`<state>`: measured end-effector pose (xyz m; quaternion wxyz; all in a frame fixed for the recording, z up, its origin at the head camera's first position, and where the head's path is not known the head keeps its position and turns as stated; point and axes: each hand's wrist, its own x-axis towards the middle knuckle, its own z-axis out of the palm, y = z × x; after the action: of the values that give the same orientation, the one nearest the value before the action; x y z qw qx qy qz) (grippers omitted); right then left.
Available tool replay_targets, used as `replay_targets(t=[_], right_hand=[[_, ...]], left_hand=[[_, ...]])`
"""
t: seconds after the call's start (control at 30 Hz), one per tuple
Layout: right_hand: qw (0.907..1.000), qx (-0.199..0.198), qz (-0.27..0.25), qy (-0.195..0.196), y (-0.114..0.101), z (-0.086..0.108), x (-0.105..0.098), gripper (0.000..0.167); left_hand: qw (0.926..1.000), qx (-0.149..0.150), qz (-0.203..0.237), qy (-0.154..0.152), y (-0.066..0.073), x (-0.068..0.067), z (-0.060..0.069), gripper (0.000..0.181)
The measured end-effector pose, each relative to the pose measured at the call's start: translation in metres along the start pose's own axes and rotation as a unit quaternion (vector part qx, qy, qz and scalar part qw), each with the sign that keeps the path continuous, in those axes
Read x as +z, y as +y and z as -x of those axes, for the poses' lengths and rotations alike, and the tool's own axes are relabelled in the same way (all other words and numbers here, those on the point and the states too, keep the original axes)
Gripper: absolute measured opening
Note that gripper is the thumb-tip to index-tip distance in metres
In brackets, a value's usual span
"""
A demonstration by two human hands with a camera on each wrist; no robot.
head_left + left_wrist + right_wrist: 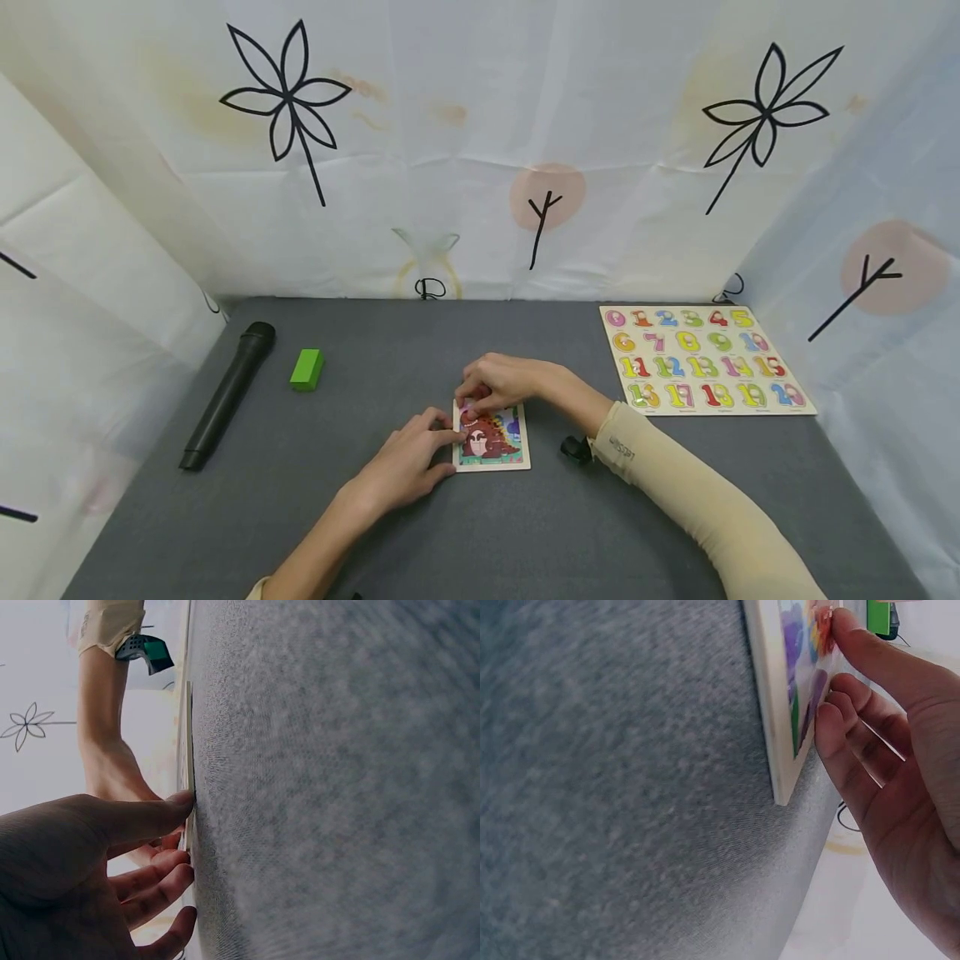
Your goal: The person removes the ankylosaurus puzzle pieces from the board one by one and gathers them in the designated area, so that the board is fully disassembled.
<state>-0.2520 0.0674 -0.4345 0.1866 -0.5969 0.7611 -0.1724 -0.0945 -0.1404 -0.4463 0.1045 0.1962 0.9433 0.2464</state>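
A small picture puzzle (491, 446) with a red-brown dinosaur and a pale frame lies flat on the grey table. My left hand (408, 458) touches its left side, the thumb at the lower corner and the index fingertip on the edge; these fingers (161, 892) are loosely spread. Bent over the upper left corner, my right hand (510, 382) has its thumb on the picture and its other fingertips at the edge. The right wrist view shows the puzzle's frame (769, 712) between thumb and fingers (855, 750). Whether a loose piece is under them is hidden.
A black microphone (228, 396) and a green block (307, 370) lie to the left. At the back right is a number board (705, 358) with colourful numerals. A small black object (576, 450) is by the right sleeve. White printed cloth (450, 125) surrounds the table.
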Motion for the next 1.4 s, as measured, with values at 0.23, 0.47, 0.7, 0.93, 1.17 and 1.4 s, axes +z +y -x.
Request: replay_targets(t=[0.23, 0.47, 0.7, 0.93, 1.17, 1.4], right_hand=[[0.9976, 0.034, -0.034, 0.049, 0.000, 0.008, 0.008, 0.012], [0.9835, 0.105, -0.089, 0.117, -0.002, 0.019, 0.019, 0.012], [0.9660, 0.173, -0.114, 0.155, -0.010, 0.025, 0.023, 0.010], [0.9683, 0.170, -0.068, 0.170, -0.023, 0.028, 0.025, 0.009], [0.9723, 0.162, -0.031, 0.165, -0.031, 0.028, 0.025, 0.009], [0.9745, 0.154, -0.010, 0.163, -0.039, 0.028, 0.028, 0.014]], left_hand=[[1.0000, 0.000, 0.002, -0.004, 0.001, 0.000, 0.000, 0.042], [1.0000, 0.004, 0.001, 0.000, 0.001, 0.000, -0.001, 0.042], [0.9999, 0.010, 0.001, 0.005, 0.002, -0.001, 0.000, 0.041], [1.0000, 0.004, 0.003, 0.003, 0.003, -0.001, 0.000, 0.042], [1.0000, -0.002, 0.003, 0.002, 0.003, -0.001, 0.001, 0.042], [1.0000, -0.003, 0.006, 0.002, 0.003, -0.002, 0.002, 0.042]])
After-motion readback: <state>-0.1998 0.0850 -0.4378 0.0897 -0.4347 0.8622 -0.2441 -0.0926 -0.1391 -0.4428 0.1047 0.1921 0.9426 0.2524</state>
